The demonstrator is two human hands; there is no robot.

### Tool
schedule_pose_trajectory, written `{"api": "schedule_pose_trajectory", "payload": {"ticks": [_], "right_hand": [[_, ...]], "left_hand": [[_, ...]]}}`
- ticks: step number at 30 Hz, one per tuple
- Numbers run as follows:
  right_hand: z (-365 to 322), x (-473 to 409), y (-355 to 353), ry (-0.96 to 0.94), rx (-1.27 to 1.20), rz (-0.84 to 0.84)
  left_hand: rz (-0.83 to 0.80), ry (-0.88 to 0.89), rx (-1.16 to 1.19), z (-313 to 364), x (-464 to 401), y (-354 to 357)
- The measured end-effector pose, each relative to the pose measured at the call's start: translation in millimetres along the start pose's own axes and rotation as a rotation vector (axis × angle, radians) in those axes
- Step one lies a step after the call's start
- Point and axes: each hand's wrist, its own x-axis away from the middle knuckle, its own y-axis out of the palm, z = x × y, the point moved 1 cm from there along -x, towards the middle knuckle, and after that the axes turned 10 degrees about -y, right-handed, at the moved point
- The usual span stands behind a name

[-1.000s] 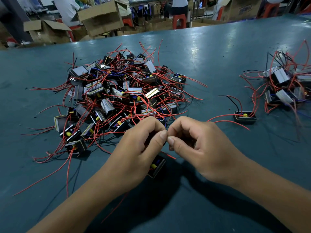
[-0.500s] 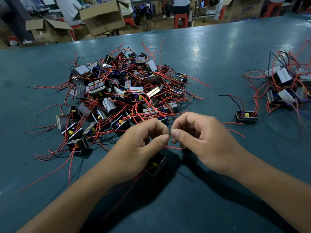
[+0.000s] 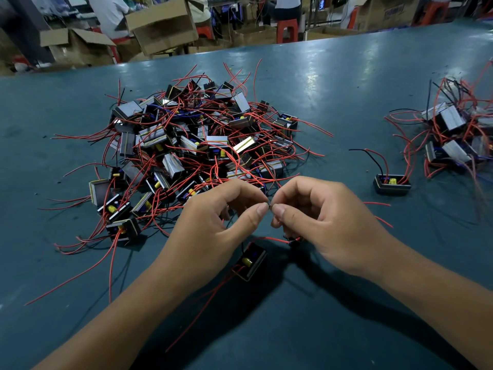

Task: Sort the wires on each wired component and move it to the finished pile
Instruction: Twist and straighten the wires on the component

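above boxy component, hands pinch thin wire.

Both hands pinched, fingertips meeting

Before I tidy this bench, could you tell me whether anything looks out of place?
One wired component sits alone on the table, apart from the big pile and just short of the right pile. Otherwise nothing stands out.

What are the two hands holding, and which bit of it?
Both the left hand and right hand pinch wire ends of the component dangling below them.
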Motion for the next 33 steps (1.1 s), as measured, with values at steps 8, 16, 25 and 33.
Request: {"api": "schedule_pose_trajectory", "payload": {"ticks": [8,16,25,33], "right_hand": [[-2.0,1.6,2.8,-0.015,0.025,0.023],[-3.4,0.9,2.9,-0.015,0.037,0.059],[-4.5,1.0,1.4,-0.010,0.082,0.063],[-5.4,1.2,-0.1,-0.007,0.118,0.068]], "left_hand": [[0.061,0.057,-0.118,7.2,1.1,3.8],[-0.033,-0.063,-0.026,3.9,0.9,6.1],[-0.106,-0.078,0.072,0.7,-2.4,1.1],[-0.107,-0.063,0.060,0.8,-3.4,-2.7]]}}
